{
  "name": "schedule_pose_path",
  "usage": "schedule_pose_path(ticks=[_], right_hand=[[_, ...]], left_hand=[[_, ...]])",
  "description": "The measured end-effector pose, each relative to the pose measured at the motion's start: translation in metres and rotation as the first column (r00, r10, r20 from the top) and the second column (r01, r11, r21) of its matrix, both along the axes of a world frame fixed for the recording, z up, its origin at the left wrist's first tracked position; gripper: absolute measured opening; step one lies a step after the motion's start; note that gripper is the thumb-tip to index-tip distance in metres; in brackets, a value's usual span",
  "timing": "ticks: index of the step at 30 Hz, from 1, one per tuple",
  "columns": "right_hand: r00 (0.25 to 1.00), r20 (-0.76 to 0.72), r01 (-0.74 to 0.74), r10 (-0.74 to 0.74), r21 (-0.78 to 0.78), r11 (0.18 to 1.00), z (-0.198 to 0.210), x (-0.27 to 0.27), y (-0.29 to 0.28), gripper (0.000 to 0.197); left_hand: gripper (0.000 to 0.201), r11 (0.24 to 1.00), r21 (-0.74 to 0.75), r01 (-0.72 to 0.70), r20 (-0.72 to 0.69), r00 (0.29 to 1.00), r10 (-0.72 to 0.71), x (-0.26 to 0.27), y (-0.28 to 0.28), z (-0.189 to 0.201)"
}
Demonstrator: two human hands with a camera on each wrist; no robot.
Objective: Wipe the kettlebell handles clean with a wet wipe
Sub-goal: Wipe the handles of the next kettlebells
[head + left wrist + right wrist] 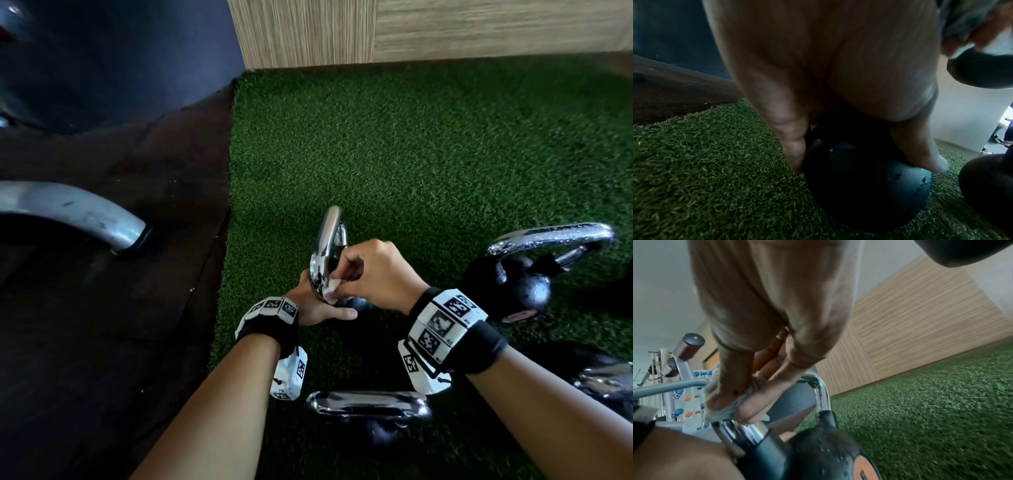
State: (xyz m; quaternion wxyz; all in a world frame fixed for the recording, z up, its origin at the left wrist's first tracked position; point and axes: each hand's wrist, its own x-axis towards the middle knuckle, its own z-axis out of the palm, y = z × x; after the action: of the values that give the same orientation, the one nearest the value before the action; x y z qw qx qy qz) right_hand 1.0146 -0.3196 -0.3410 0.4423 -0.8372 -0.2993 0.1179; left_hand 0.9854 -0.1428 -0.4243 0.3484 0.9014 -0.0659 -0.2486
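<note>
The right hand pinches a crumpled white wet wipe between thumb and fingertips and presses it against the lower end of a kettlebell's chrome handle, near where the handle meets the black ball. The left hand cups that ball from the side, fingers and thumb spread and curved against the kettlebell, which sits on green artificial turf. Water droplets bead on the dark ball in the wrist views.

Just right of the hands stands a second kettlebell, its chrome handle wet with droplets. A third chrome handle lies closest to the person, between the forearms, and part of a fourth kettlebell shows at the right edge. The turf borders a dark rubber floor on the left, where a curved metal machine leg rests. A wood-grain wall runs along the turf's far side.
</note>
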Motion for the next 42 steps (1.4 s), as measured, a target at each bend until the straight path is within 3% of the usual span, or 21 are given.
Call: schedule_pose_path(ticks=[3,9,13,15,17,19,23,26,30,33,35,38,40,42], right_hand=[[1.0,0.005,0.013,-0.012,-0.059,0.998,-0.011,-0.003,0.001,0.019],[1.0,-0.024,-0.012,0.011,-0.067,0.998,-0.023,0.003,-0.004,0.024],[0.989,-0.027,-0.146,0.143,-0.134,0.98,-0.025,0.014,-0.01,0.022],[0.982,-0.028,-0.188,0.186,-0.19,0.964,-0.025,0.016,-0.01,0.015],[0.975,-0.062,-0.222,0.213,-0.21,0.952,-0.022,0.016,-0.01,0.018],[0.951,-0.161,-0.289,0.263,-0.168,0.943,-0.017,0.016,-0.009,0.027],[0.892,-0.28,-0.401,0.355,-0.131,0.906,-0.012,0.019,-0.007,0.017],[0.868,-0.303,-0.446,0.394,-0.124,0.887,-0.015,0.022,-0.006,0.021],[0.803,-0.46,-0.403,0.379,0.048,0.914,-0.027,0.023,-0.011,0.028],[0.749,-0.522,-0.351,0.408,0.211,0.913,-0.038,0.023,-0.012,0.024],[0.683,-0.583,-0.297,0.439,0.327,0.897,-0.042,0.024,-0.012,0.025],[0.579,-0.7,-0.076,0.417,0.464,0.883,-0.047,0.028,-0.01,0.026],[0.526,-0.738,0.014,0.424,0.505,0.863,-0.051,0.03,-0.009,0.023],[0.497,-0.743,-0.01,0.449,0.513,0.858,-0.054,0.029,-0.01,0.024]], left_hand=[[0.062,0.998,0.023,0.053,0.038,0.998,-0.054,-0.001,0.0,0.001],[0.058,0.996,-0.083,-0.018,0.062,0.998,0.023,-0.007,-0.002,0.003],[0.075,0.994,0.105,0.004,0.044,0.999,-0.009,-0.005,-0.005,0.0],[0.088,0.998,0.046,-0.035,0.021,0.999,0.034,-0.006,-0.005,-0.001],[0.088,0.999,0.015,-0.028,0.017,0.999,0.028,-0.007,-0.005,-0.002],[0.083,0.995,0.101,0.011,0.042,0.999,-0.015,-0.01,-0.004,-0.006],[0.096,0.98,0.193,-0.046,0.065,0.997,0.034,-0.017,-0.007,-0.01],[0.095,0.977,0.198,-0.077,0.057,0.996,0.067,-0.019,-0.01,-0.006],[0.091,0.95,0.31,0.045,0.117,0.989,-0.085,-0.02,-0.014,-0.004],[0.074,0.944,0.319,0.08,0.161,0.977,-0.137,-0.019,-0.015,-0.005],[0.076,0.969,0.245,0.024,0.166,0.984,-0.067,-0.019,-0.015,-0.008],[0.096,0.992,0.077,-0.102,0.112,0.989,0.093,-0.016,-0.013,-0.014],[0.106,0.989,0.088,-0.116,0.106,0.989,0.107,-0.015,-0.012,-0.017],[0.111,0.988,0.104,-0.112,0.131,0.986,0.098,-0.016,-0.013,-0.018]])
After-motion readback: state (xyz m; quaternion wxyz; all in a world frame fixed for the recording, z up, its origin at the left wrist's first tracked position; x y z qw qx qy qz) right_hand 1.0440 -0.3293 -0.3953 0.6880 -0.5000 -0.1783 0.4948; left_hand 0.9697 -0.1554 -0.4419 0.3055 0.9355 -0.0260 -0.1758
